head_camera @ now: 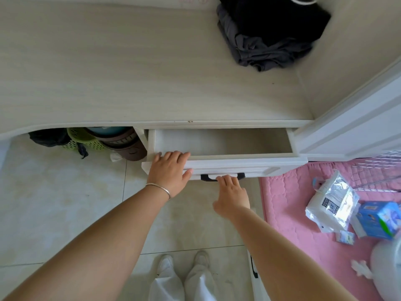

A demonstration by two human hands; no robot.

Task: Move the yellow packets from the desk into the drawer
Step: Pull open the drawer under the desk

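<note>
I see the drawer pulled out under the worktop, its visible inside bare. My left hand rests flat on the drawer's front left corner, fingers released. My right hand has fingers hooked on the black handle at the drawer's front; I see no yellow packets.

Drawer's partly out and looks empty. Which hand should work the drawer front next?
The right hand, probably: its fingers are at the black handle of the drawer. The left hand only lies flat on the front's top edge. No yellow packets are visible.
</note>
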